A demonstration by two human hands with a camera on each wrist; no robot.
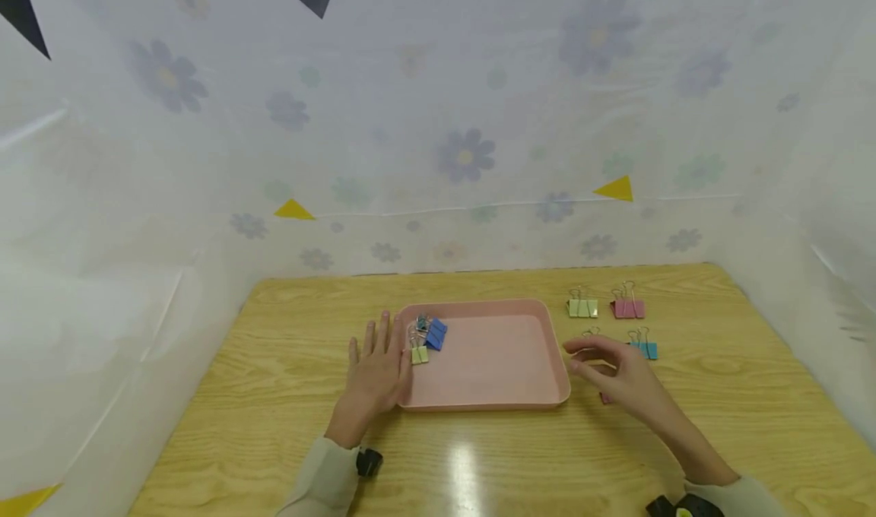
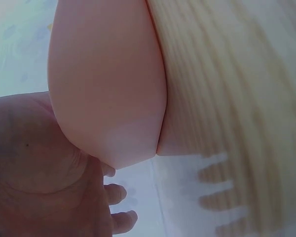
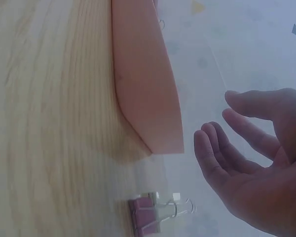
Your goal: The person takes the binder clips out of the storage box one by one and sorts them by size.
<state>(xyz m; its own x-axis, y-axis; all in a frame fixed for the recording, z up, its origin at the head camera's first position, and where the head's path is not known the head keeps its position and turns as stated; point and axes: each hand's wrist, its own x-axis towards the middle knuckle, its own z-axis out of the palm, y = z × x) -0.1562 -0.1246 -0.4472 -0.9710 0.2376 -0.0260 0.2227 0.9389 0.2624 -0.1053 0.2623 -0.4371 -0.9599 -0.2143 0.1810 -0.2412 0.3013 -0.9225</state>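
A pink tray (image 1: 493, 357) lies on the wooden table. Against its left rim rests my left hand (image 1: 375, 376), fingers straight and spread; the left wrist view shows the palm beside the tray wall (image 2: 108, 84). Inside the tray's left end are a blue binder clip (image 1: 436, 334), a pale yellow-green binder clip (image 1: 420, 355) and a small dark teal one (image 1: 421, 323). My right hand (image 1: 619, 372) hovers just right of the tray, fingers loosely bent, nothing between thumb and fingertips. Beneath it, a pink binder clip (image 3: 145, 217) stands on the table, mostly hidden in the head view.
Right of the tray, more binder clips stand on the table: a yellow-green one (image 1: 582, 309), a larger pink one (image 1: 628, 309) and a blue one (image 1: 645, 350). Wire handles (image 1: 591, 331) of another show behind my right hand. A flowered white curtain (image 1: 411, 243) borders the table's back edge.
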